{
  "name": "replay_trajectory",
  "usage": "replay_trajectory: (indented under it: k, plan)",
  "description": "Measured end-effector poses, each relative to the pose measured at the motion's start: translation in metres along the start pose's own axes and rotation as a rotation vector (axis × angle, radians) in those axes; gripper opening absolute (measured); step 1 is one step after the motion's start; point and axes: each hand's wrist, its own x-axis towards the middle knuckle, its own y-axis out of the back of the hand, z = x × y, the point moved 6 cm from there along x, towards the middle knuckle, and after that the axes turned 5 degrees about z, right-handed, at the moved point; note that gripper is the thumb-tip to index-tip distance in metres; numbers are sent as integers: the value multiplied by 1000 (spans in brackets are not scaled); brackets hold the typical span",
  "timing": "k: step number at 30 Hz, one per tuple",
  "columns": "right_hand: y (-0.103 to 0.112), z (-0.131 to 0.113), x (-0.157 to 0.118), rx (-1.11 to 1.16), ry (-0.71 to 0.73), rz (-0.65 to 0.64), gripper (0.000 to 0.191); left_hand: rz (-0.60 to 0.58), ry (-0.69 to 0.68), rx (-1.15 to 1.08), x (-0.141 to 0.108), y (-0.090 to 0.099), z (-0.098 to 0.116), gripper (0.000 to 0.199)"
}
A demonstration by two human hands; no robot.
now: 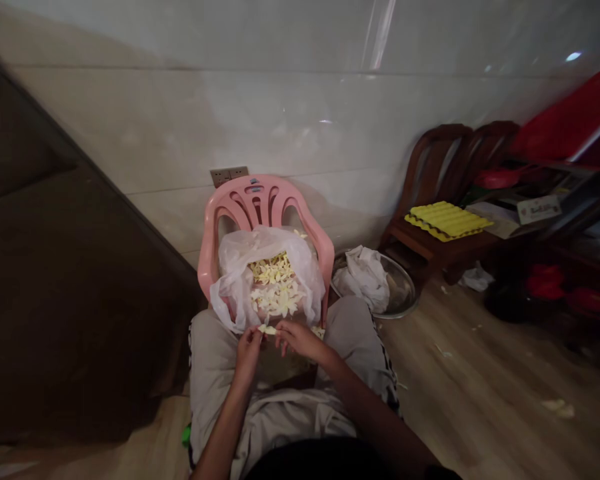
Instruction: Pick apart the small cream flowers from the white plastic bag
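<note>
Yellow-white piece [267, 330] | between both | left hand [251, 339]: pinching one end | right hand [294, 337]: pinching the other

Tiled room, wooden chairs [433, 177], home-like

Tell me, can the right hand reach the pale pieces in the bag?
Probably yes: the right hand is close, and the bag gapes open with the pale pieces uncovered, though that hand's fingertips are at another piece.

No wording can be read for certain. Toward three o'clock, a pale printed card [539, 209] beside the yellow egg tray [446, 221] carries dark lettering, too small and blurred to decipher.
</note>
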Motion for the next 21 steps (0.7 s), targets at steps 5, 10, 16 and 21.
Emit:
replay_trajectory:
  k: [5, 10, 16, 21]
  plan:
    - [2, -11, -6, -141, 69, 2, 23, -29, 45, 13, 2, -2, -4, 41]
    - [7, -15, -8, -199, 74, -1, 28, -101, 15, 55, 0, -5, -5, 39]
    - [1, 0, -8, -80, -35, -70, 20, -169, -115, 204, 1, -3, -6, 40]
    - [1, -2, -7, -221, 18, -14, 19, -259, -208, 301, -5, -4, 2, 36]
